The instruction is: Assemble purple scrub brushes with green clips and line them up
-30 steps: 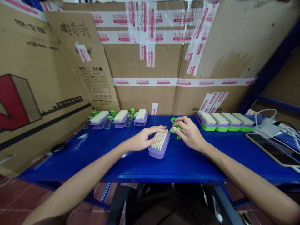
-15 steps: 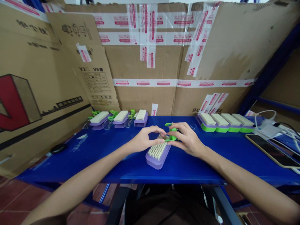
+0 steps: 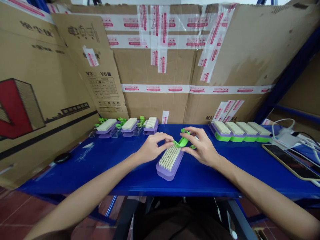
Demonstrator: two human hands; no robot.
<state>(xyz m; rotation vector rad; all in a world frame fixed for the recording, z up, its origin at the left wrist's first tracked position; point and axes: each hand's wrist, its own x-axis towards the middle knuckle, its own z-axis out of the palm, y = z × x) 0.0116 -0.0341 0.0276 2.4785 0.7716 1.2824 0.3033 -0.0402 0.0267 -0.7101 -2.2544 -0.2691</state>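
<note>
A green plastic piece (image 3: 183, 140) is held between both hands, above the far end of a brush. My left hand (image 3: 155, 145) pinches its left end between thumb and fingers. My right hand (image 3: 201, 145) has its fingers on the upper right side of the same piece. Beneath lies the brush (image 3: 170, 159), cream bristles up on a light purple base, slanting on the blue table (image 3: 112, 166). Another small green part (image 3: 192, 146) shows by my right thumb; what it belongs to is partly hidden by the hand.
Purple brushes (image 3: 107, 125) with green and clear parts line the back left. Several green-and-purple brushes (image 3: 235, 131) stand at the back right, near a phone (image 3: 291, 160) and white cables (image 3: 285, 133). Cardboard (image 3: 155, 68) walls the back. A black round object (image 3: 62, 158) lies left.
The green piece has turned and now slants, its lower end at my left fingertips. Both hands have shifted slightly. The brush beneath has hardly moved.
</note>
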